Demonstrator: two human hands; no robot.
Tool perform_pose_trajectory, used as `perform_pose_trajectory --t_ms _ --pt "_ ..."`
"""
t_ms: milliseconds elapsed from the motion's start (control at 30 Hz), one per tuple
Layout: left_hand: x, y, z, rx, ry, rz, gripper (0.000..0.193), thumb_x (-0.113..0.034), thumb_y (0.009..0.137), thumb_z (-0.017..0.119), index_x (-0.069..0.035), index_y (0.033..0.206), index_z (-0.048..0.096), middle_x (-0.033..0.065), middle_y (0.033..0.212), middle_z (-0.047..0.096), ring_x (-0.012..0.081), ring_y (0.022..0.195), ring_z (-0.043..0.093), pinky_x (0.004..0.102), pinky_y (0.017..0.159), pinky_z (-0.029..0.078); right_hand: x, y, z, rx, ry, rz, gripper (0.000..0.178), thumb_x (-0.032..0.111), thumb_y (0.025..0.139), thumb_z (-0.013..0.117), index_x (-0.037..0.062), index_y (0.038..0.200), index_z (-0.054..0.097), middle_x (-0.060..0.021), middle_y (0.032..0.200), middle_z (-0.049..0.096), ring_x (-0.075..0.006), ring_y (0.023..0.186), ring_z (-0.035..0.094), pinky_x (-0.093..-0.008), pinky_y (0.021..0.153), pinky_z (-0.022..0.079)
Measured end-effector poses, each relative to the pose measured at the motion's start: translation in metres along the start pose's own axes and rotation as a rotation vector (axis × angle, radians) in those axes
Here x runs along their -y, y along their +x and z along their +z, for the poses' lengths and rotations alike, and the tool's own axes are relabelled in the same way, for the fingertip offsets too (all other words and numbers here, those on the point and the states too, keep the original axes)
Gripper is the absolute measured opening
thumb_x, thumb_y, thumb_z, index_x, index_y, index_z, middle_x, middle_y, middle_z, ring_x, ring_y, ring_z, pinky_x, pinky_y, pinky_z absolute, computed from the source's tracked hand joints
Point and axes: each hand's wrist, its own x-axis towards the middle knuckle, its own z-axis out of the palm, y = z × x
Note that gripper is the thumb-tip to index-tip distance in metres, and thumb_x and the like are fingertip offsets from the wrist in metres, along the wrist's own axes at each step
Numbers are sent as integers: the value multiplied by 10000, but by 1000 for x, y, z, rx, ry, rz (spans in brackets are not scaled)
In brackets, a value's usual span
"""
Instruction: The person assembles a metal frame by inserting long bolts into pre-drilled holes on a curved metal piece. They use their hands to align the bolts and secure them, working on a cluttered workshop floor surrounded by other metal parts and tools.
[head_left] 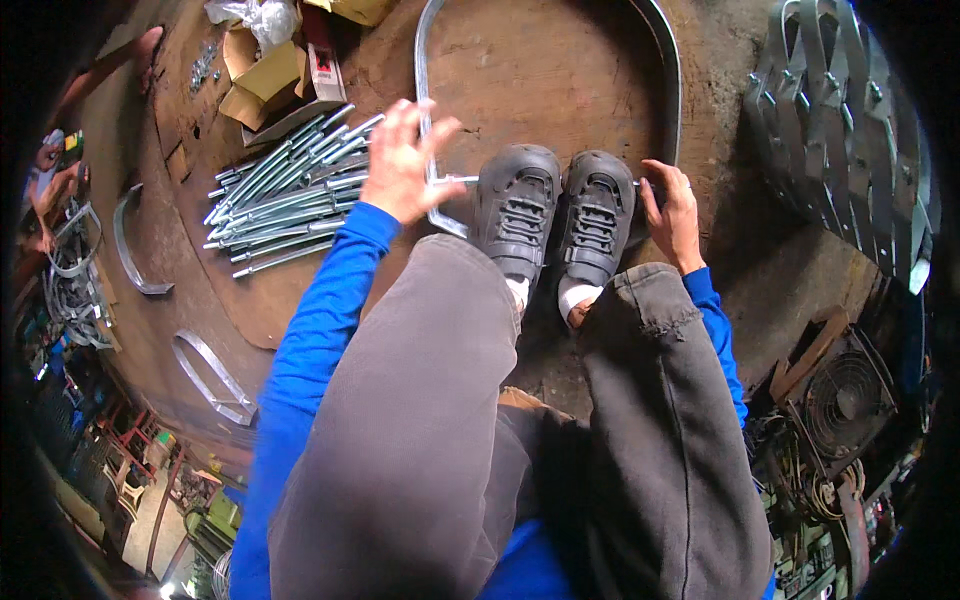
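While both shoes (520,215) stand side by side between its two sides, a large grey metal band (422,62) lies on the brown surface (545,75) in the head view, its curve running out past the top edge. The left hand (405,165) is spread and grasps nothing, its fingers crossing over the band's left side; whether they touch it I cannot tell. The right hand (676,215) is curled at the band's right side, thumb and forefinger near a slim rod end (637,184) beside the shoe; whether they pinch it is unclear.

The band should prove stiff and a little springy, light enough to lift but awkward for its width, with edges that may be sharp. Its flat faces near the two ends offer the best hold. The loose pile of rods (290,195), left of the left hand, looks rigid, smooth and apt to roll; each is best taken around its middle.
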Motion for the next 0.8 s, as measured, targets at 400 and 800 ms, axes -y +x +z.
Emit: perform_pose_trajectory --t_ms 400,800 --pt "-6 1 9 296 209 20 1131 -453 565 901 -339 1522 308 133 1588 214 400 1479 149 635 1145 200 -9 1 0 -44 48 13 280 141 917 648 53 1181 613 -158 1125 651 -332 1048 621 -395 922 494" --pt "-3 -7 5 358 171 -36 382 -359 628 856 -219 975 778 95 1591 253 396 1471 164 583 1161 224 -7 3 -10 -78 35 17 271 88 872 650 68 1141 636 -122 1115 661 -323 1054 605 -395 942 477"
